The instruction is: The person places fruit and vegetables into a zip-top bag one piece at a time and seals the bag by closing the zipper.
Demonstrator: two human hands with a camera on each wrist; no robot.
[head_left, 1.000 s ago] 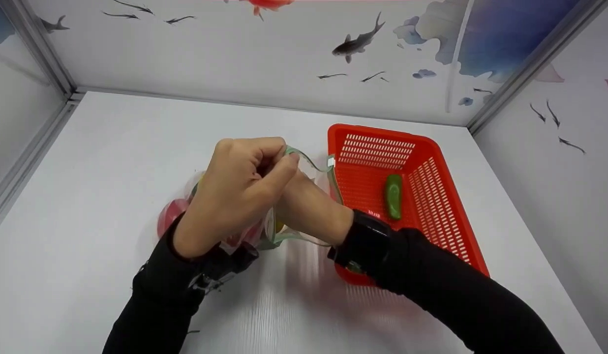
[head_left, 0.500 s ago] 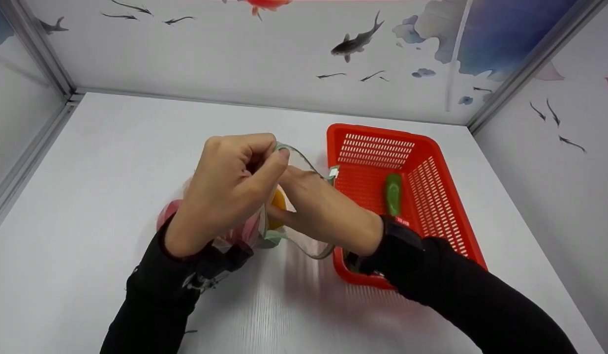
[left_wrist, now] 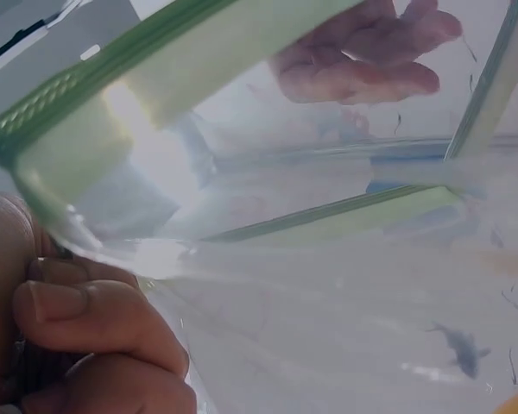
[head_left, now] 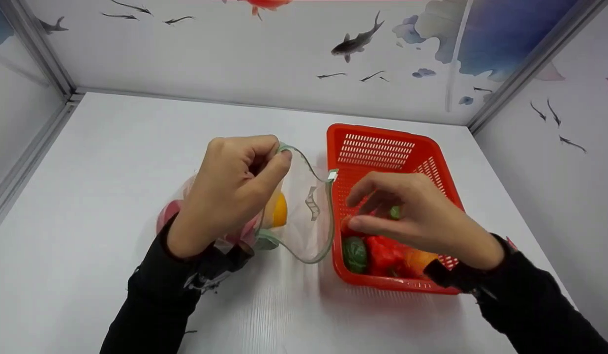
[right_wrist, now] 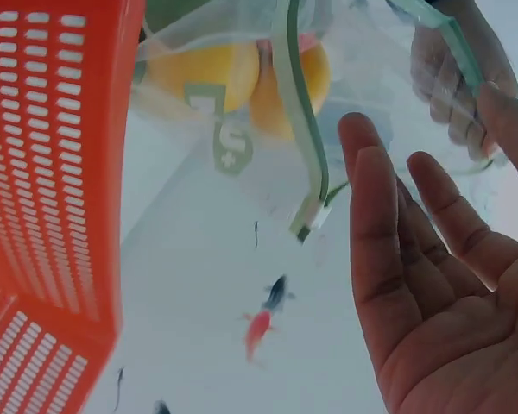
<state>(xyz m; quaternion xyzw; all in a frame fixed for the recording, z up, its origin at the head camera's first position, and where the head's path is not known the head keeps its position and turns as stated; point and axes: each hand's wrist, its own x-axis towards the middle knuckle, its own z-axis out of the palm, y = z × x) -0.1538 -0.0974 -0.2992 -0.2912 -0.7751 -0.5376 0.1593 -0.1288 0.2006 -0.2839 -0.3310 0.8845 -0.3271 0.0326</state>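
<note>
My left hand [head_left: 235, 196] pinches the green zip edge of a clear zip bag [head_left: 304, 246], whose mouth gapes toward the right. Inside the bag show a yellow rounded piece [head_left: 280, 210] and a pinkish-red round one [head_left: 168, 215], partly behind that hand. Through the plastic, the right wrist view shows yellow-orange fruit [right_wrist: 207, 73]. My right hand [head_left: 417, 216] is over the red basket [head_left: 382, 283], fingers loosely bent and holding nothing. Below it lie a dark green vegetable [head_left: 354, 254], a red pepper [head_left: 384, 253] and an orange fruit [head_left: 418, 261]. A green pepper [head_left: 394, 212] is mostly hidden by this hand.
The basket's slotted side wall [right_wrist: 52, 155] rises close beside the bag mouth. Both stand on a white table [head_left: 127, 142], enclosed by white panels [head_left: 235, 54] printed with fish and set in metal framing.
My right hand has come out of the bag mouth and moved right, over the basket. The yellow piece in the bag now shows. My left hand keeps its pinch on the bag edge.
</note>
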